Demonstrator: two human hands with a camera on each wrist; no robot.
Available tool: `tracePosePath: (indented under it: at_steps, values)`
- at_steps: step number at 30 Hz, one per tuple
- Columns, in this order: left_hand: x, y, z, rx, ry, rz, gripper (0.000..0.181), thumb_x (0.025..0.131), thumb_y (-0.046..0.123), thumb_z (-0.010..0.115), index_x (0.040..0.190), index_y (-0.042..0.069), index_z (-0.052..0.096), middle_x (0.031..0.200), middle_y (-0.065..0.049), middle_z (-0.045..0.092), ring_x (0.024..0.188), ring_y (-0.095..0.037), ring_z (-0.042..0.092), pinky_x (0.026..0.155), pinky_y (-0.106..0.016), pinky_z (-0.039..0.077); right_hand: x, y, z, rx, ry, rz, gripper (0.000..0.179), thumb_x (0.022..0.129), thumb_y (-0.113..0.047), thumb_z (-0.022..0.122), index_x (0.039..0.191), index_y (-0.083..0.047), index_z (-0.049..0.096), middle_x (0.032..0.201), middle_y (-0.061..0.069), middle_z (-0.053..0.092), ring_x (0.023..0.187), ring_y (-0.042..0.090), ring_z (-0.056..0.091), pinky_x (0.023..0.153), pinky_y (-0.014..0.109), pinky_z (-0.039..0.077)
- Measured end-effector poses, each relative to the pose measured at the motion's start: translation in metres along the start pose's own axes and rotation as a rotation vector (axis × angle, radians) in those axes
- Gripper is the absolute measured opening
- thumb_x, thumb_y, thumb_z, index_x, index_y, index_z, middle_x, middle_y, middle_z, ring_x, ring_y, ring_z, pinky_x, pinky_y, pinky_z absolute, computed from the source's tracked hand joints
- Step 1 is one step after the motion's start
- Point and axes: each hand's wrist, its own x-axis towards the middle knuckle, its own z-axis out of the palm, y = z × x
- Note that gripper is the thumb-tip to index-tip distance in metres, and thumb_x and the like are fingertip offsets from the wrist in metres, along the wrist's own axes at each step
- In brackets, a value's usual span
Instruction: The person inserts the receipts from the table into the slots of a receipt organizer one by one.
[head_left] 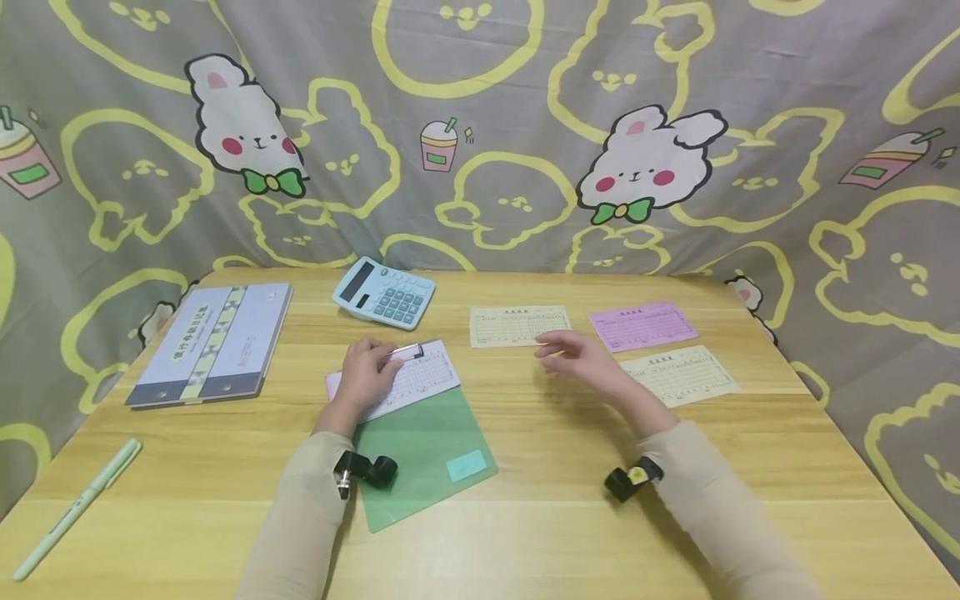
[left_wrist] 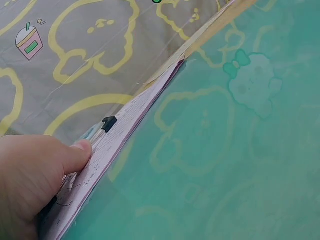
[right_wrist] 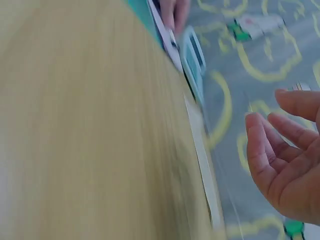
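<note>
My left hand (head_left: 363, 379) is at the top of a green clipboard (head_left: 427, 462) lying flat, its fingers around the metal clip (head_left: 405, 352). A lined paper form (head_left: 420, 383) lies under the clip. In the left wrist view my thumb (left_wrist: 77, 156) presses at the clip over the papers; the other fingers are hidden. My right hand (head_left: 581, 358) hovers over the table with loosely bent fingers and holds nothing. Near it lie a cream slip (head_left: 517, 323), a pink slip (head_left: 643, 325) and another cream slip (head_left: 682, 375), partly behind the wrist.
A blue calculator (head_left: 390, 292) stands behind the clipboard. At the left are a blue-grey account book (head_left: 213, 343) and a pale green pen (head_left: 78, 508). A pale blue label (head_left: 467, 465) is on the clipboard. A patterned curtain (head_left: 517, 108) hangs behind the wooden table (head_left: 555, 533).
</note>
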Motion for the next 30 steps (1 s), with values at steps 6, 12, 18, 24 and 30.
tracePosePath:
  at_steps: [6, 12, 18, 24, 30]
  values:
    - [0.000, -0.001, 0.001, -0.025, 0.004, -0.024, 0.036, 0.085, 0.020, 0.053, 0.115, 0.000, 0.053, 0.105, -0.013, 0.043, 0.101, -0.027, 0.035, 0.085, -0.041, 0.030, -0.026, 0.018, -0.058, -0.024, 0.105, 0.021, 0.046, 0.081, -0.006, 0.057, 0.121, 0.011, 0.040, 0.109, 0.029, 0.048, 0.092, 0.034, 0.053, 0.077, 0.042, 0.043]
    - [0.000, -0.002, 0.003, -0.029, 0.008, -0.028, 0.036, 0.085, 0.021, 0.054, 0.115, 0.000, 0.053, 0.103, -0.012, 0.043, 0.099, -0.027, 0.036, 0.084, -0.040, 0.030, -0.049, 0.039, -0.108, 0.025, 0.189, 0.073, 0.051, 0.085, -0.016, 0.056, 0.124, 0.009, 0.036, 0.104, 0.009, 0.053, 0.090, 0.019, 0.055, 0.075, 0.026, 0.045]
    - [0.000, -0.001, 0.003, -0.029, 0.013, -0.026, 0.036, 0.084, 0.020, 0.054, 0.114, 0.000, 0.054, 0.103, -0.013, 0.044, 0.099, -0.027, 0.036, 0.084, -0.041, 0.030, -0.065, 0.056, -0.140, 0.169, 0.281, 0.089, 0.055, 0.082, -0.015, 0.059, 0.124, 0.010, 0.034, 0.097, 0.000, 0.054, 0.085, 0.012, 0.055, 0.076, 0.027, 0.044]
    - [0.000, 0.002, 0.002, -0.026, 0.012, -0.031, 0.036, 0.084, 0.021, 0.054, 0.114, 0.001, 0.054, 0.104, -0.013, 0.044, 0.099, -0.027, 0.037, 0.083, -0.040, 0.030, -0.078, 0.069, -0.163, 0.144, 0.346, 0.092, 0.026, 0.082, -0.010, 0.058, 0.108, -0.014, 0.054, 0.090, -0.007, 0.057, 0.080, 0.006, 0.056, 0.070, 0.019, 0.045]
    - [-0.001, 0.002, 0.001, -0.029, -0.001, -0.061, 0.037, 0.085, 0.021, 0.054, 0.115, 0.001, 0.053, 0.105, -0.012, 0.043, 0.100, -0.027, 0.036, 0.083, -0.041, 0.031, -0.088, 0.080, -0.183, 0.121, 0.324, 0.126, 0.021, 0.085, -0.008, 0.053, 0.097, -0.026, 0.054, 0.085, -0.014, 0.060, 0.075, 0.003, 0.056, 0.064, 0.017, 0.045]
